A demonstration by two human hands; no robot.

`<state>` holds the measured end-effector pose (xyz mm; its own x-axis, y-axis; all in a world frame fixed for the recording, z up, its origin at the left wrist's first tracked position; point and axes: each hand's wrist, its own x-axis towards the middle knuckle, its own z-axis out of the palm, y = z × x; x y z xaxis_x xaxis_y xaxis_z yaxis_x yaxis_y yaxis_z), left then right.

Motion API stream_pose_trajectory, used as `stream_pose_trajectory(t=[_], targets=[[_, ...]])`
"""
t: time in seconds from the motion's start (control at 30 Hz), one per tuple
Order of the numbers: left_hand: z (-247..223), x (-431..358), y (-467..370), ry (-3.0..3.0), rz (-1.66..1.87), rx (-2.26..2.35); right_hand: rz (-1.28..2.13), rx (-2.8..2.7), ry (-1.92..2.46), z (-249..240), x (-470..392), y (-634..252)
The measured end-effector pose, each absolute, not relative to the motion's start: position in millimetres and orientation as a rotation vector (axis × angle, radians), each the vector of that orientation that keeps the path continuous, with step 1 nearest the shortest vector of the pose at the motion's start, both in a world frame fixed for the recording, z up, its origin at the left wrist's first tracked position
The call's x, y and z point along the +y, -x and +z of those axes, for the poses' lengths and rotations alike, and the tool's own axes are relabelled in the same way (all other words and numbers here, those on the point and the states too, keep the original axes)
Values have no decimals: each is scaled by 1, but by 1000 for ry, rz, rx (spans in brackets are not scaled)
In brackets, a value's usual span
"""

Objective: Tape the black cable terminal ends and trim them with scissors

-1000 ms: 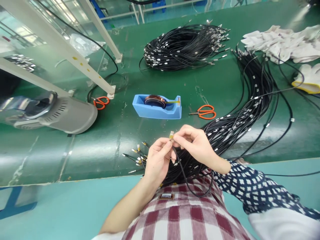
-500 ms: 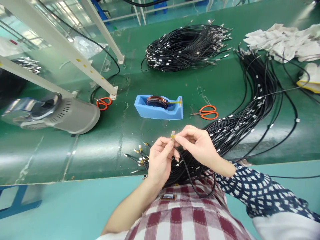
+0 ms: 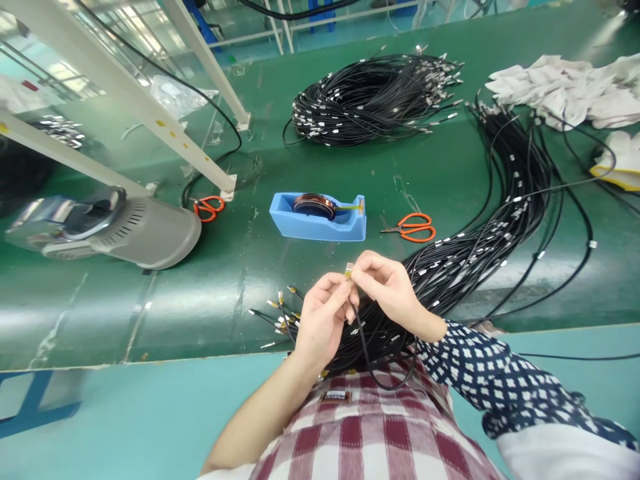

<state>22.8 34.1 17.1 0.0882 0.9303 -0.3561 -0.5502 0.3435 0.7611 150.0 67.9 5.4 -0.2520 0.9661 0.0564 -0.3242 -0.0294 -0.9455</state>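
Between my hands is the end of a black cable, with a small metal connector and yellowish tape around its base. My left hand pinches the cable just below the connector. The thumb and forefinger of my right hand are closed at the connector's taped side. Below the hands, a thick bundle of black cables runs over the table edge by my lap, and several taped ends stick out left of my left hand. A blue tape dispenser with a roll of amber tape stands just beyond.
Orange-handled scissors lie right of the dispenser, and a second pair lies by a grey cylindrical device. A coil of cables and white gloves lie farther back. White metal posts rise at left.
My right hand has shifted slightly left, its wrist drawn closer, and stays at the connector. The left hand keeps its pinch on the cable.
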Motion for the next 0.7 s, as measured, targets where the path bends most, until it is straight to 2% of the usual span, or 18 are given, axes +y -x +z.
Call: stream_pose_trajectory(t=[0.17, 0.27, 0.7], targets=[[20, 37, -19, -575, 1174, 1031, 1212, -1350, 953, 13, 62, -153], [19, 36, -19, -571, 1178, 1067, 1163, -1411, 956, 17, 60, -155], [17, 32, -22, -639, 1207, 1007, 1811, -1025, 912, 20, 73, -156]])
